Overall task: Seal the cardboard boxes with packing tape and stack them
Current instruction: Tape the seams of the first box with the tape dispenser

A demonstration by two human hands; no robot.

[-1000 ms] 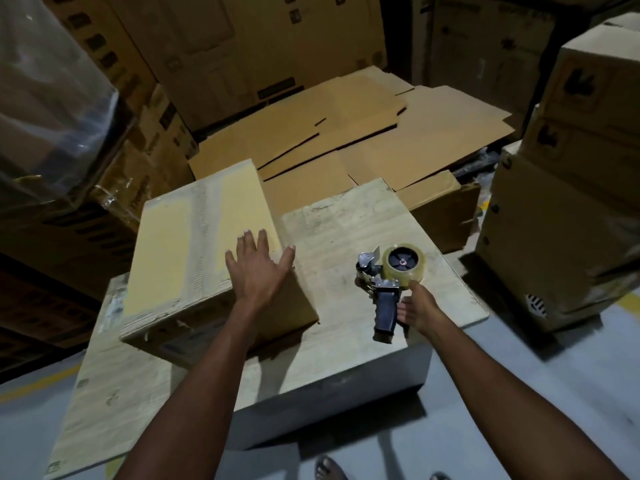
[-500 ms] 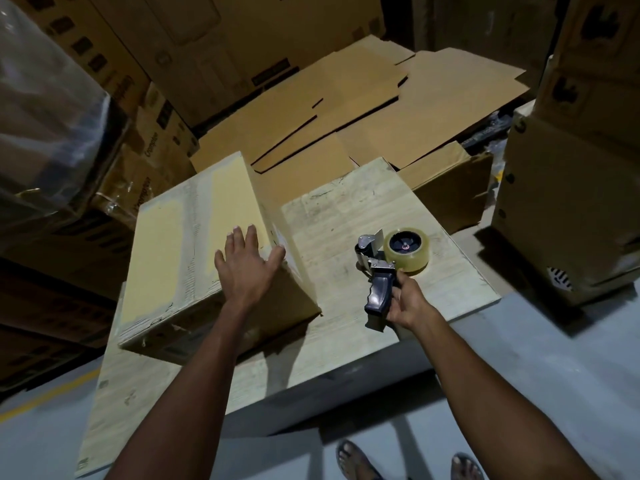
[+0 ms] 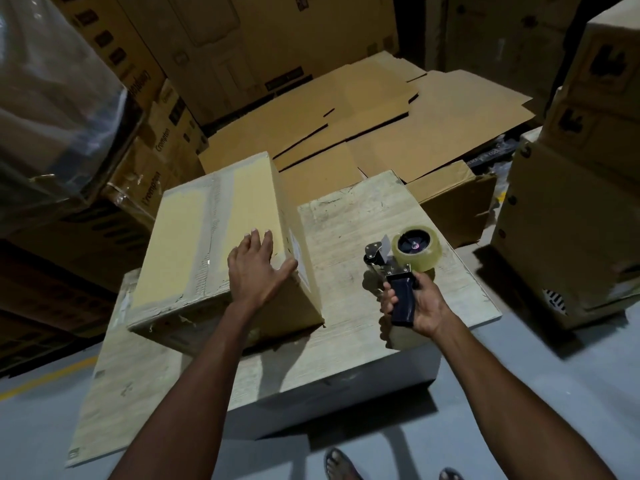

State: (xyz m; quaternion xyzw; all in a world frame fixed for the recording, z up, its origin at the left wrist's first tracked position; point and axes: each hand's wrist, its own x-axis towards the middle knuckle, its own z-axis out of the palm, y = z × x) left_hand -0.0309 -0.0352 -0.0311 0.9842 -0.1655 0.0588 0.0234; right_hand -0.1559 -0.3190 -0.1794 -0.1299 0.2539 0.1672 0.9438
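A closed cardboard box [image 3: 194, 237] lies on the pale wooden table [image 3: 346, 230], with strips of tape along its top. My left hand [image 3: 258, 271] rests flat on the box's near right corner, fingers straight. My right hand [image 3: 415, 301] grips the dark handle of a tape dispenser [image 3: 401, 268]. The dispenser carries a roll of clear packing tape [image 3: 417, 247] and is held just above the table, to the right of the box.
Flattened cardboard sheets [image 3: 363, 123] lie piled behind the table. Stacked boxes [image 3: 581, 188] stand at the right, more cartons and a plastic-wrapped load [image 3: 52, 98] at the left. An open carton [image 3: 453, 199] sits behind the table's far right corner. My feet show on the grey floor [image 3: 540, 393].
My right hand has closed round the dispenser's handle and lifted it off the table. My left hand stays on the box.
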